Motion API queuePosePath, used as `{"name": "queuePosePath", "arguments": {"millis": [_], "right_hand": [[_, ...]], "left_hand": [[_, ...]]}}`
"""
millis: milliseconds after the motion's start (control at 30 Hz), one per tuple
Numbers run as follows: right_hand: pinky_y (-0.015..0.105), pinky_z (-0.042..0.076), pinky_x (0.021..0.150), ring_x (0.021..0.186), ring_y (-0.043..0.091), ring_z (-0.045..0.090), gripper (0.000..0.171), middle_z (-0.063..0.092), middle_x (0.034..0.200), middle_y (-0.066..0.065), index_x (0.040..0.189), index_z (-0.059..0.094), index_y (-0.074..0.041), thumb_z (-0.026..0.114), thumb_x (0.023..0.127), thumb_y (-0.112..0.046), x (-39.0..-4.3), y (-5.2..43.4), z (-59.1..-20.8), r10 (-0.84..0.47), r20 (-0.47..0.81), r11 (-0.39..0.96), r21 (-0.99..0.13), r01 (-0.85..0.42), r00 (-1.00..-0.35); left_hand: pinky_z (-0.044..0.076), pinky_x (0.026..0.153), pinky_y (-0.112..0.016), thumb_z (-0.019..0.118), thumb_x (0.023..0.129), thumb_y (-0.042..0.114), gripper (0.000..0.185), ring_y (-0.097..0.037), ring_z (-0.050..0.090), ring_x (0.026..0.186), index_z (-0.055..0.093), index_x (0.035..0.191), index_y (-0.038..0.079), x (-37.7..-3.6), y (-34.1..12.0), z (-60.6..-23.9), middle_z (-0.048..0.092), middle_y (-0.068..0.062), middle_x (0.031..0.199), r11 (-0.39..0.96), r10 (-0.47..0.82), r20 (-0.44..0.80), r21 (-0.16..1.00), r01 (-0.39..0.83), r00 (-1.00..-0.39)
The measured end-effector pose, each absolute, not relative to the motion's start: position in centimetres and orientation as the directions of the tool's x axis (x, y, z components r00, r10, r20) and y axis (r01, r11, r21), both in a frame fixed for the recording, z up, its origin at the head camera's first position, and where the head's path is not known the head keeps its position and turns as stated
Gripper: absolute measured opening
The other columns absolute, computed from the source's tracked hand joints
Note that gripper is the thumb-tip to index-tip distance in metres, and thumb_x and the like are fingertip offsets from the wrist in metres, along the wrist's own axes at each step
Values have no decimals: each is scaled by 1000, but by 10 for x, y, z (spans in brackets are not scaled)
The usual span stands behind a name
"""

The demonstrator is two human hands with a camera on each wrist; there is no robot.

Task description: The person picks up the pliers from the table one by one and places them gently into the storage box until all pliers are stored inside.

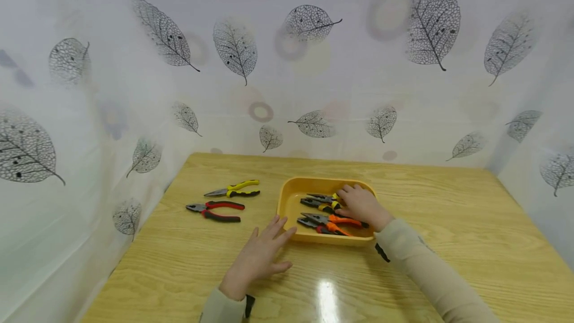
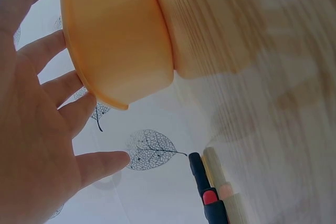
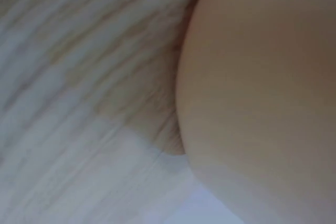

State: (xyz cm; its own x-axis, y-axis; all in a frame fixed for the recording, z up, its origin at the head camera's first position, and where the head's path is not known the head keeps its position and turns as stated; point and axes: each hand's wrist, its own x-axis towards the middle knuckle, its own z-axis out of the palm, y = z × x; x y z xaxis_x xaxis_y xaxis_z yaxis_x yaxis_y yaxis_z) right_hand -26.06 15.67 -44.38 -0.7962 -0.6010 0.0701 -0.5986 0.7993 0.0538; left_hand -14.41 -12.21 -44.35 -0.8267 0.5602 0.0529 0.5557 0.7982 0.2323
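A yellow-orange plastic tray (image 1: 289, 202) holds several pliers. My right hand (image 1: 362, 207) reaches over its right side, fingers and thumb gripping the handles of yellow-and-black pliers (image 1: 319, 205); the handles are partly hidden by the hand. Another pair with yellow on its grips (image 1: 319, 197) lies just behind, its handles also under the fingers. Nearer the front of the tray are orange-handled long-nose pliers (image 1: 334, 219) and red-and-black pliers (image 1: 309, 223). With spread, straight fingers, my left hand (image 1: 260, 255) touches the tray's front left corner. The right wrist view shows mostly the tray's outer wall (image 3: 262, 93), blurred.
Left of the tray, yellow-and-black long-nose pliers (image 1: 232, 189) and red-and-black pliers (image 1: 215, 210) lie on the wooden table (image 1: 179, 273). A white curtain (image 1: 278, 74) with leaf prints hangs behind and along both sides.
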Motion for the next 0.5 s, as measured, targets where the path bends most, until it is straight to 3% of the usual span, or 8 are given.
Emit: {"name": "queuePosePath", "arguments": {"millis": [500], "right_hand": [[45,44,77,90,33,51,53,54,105,15,114,56,-1,63,79,-41,-262,157,-443,-580,20,814,-23,-580,-815]], "left_hand": [[24,93,-61,62,77,47,73,-23,12,132,33,138,21,-144,-123,-443,21,-9,144,798,560,57,232,557,-826]]}}
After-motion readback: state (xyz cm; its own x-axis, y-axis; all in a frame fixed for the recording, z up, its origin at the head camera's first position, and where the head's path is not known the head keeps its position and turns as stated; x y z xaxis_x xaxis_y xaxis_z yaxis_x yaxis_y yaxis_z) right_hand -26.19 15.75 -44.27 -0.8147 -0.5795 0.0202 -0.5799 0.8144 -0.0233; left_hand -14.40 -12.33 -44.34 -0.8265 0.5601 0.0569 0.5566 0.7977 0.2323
